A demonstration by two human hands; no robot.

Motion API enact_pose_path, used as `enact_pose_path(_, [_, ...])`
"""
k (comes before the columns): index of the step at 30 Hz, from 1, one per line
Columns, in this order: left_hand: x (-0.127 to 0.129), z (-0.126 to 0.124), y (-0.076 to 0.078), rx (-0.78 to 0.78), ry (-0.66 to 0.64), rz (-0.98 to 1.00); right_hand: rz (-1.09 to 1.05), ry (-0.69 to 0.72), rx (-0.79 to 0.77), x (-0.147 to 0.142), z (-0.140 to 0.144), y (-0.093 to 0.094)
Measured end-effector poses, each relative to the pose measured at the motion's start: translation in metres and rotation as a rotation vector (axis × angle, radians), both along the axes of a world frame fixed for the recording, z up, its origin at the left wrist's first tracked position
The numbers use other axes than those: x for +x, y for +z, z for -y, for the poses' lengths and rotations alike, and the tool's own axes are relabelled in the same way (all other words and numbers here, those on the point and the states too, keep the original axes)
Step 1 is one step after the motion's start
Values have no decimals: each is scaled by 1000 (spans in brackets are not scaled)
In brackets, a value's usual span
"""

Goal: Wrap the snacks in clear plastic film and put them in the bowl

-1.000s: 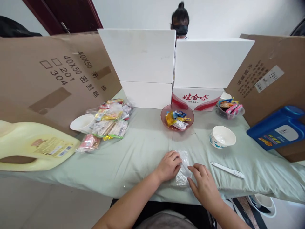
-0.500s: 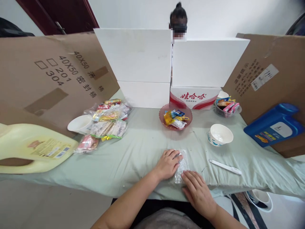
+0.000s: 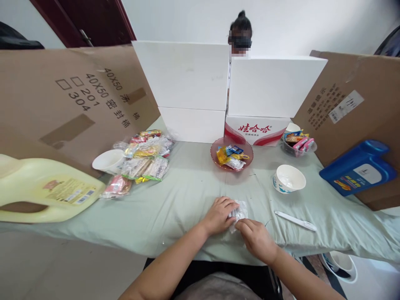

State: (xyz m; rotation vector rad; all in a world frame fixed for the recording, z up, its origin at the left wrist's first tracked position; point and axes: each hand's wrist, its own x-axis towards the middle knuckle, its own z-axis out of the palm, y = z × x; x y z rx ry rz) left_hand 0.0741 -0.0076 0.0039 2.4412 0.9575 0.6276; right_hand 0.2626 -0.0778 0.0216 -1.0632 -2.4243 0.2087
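Note:
A small piece of clear bubble wrap (image 3: 239, 211) lies on the green cloth near the table's front edge, partly covered by both hands. My left hand (image 3: 219, 215) rests over its left side, with curled fingers on top and the thumb lower down, holding it against the cloth. At its lower right edge, my right hand (image 3: 258, 241) is closed, pinching the wrap between thumb and fingers. A white utility knife (image 3: 295, 220) lies to the right of my right hand. Beyond the hands sits a reddish glass bowl (image 3: 215, 160) with small wrapped snacks.
A white paper bowl (image 3: 289, 178) stands at right, before a tub of snacks (image 3: 298, 146). Bagged snacks (image 3: 145, 156) lie at left beside a yellow jug (image 3: 50, 189). A blue bottle (image 3: 359, 166) leans right. White boxes (image 3: 193, 83) line the back; a person's head (image 3: 240, 31) shows above.
My right hand has moved up and left, its fingers going from stretched out to pinching the bubble wrap's lower edge. The wrap looks more bunched. My left hand stays nearly in place.

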Motion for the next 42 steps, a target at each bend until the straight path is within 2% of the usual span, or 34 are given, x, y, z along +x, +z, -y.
enact_pose_path(5, [-2, -3, -3, -68, 27, 33, 136, -208, -147, -5, -37, -6])
enact_pose_path(8, [-3, -4, -7, -49, 37, 34, 159, -324, -152, -13, -52, -13])
enact_pose_path(12, [-4, -4, -9, -5, 41, 81, 212, -464, -156, -22, -59, -21])
enact_pose_path(16, [-3, -3, -8, -5, 81, 133, 252, -511, -142, -28, -58, -26])
enact_pose_path(22, [1, 0, -3, 3, 140, 44, 272, -543, -71, -27, -56, -27])
enact_pose_path(31, [4, -1, -3, 18, 153, 13, 220, -667, 95, 11, -56, -14])
enact_pose_path(33, [4, -1, -4, 22, 145, 4, 178, -617, 116, 12, -55, -11])
enact_pose_path(37, [4, -1, -4, 31, 132, 1, 79, -302, 76, -3, -49, -13])
enact_pose_path(38, [3, -1, -4, 36, 136, 5, 71, -272, 63, -8, -47, -15])
enact_pose_path(42, [-1, -1, -8, 70, 186, 116, 129, -315, 25, -17, -34, -24])
